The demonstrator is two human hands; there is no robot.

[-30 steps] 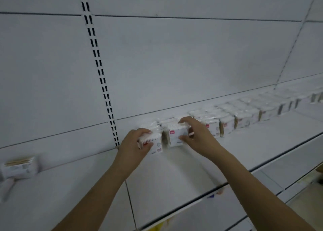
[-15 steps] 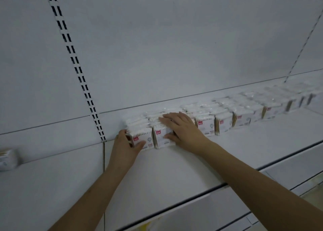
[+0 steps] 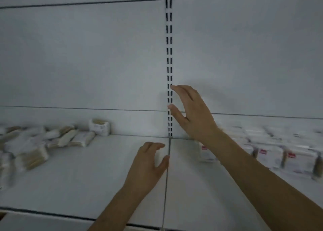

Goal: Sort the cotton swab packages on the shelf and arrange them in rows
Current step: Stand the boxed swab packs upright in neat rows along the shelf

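Shelf [image 3: 87,178] and back panel: a white board joined at a centre seam, with a slotted upright [image 3: 169,56] rising from the seam at the back edge. The view is motion-blurred, so package detail is soft.

Arranged rows [image 3: 279,154]: upright cotton swab packages stand side by side along the back edge, right of the seam, running to the shelf's right end. Your right forearm crosses in front of the nearest of them; a careless sweep of that arm could topple the end packages and, since they stand touching, tip their neighbours in turn.

Unsorted pile [image 3: 35,147]: packages lie flat and overlapping toward the shelf's left end, some near the front. Dragging one from beneath others could push loose ones toward the front edge and off it. Many look slim and light, so they probably slide easily.

Lone package [image 3: 99,127]: stands at the back edge, just right of the pile and apart from the rows.

Right hand [image 3: 192,112]: raised before the upright, grip wide, fingers spread, holding nothing.

Left hand [image 3: 148,162]: low over the shelf beside the seam, grip loosely open, fingers curved, empty. Reaching for the pile during such blur, you may misjudge which package lies uppermost.
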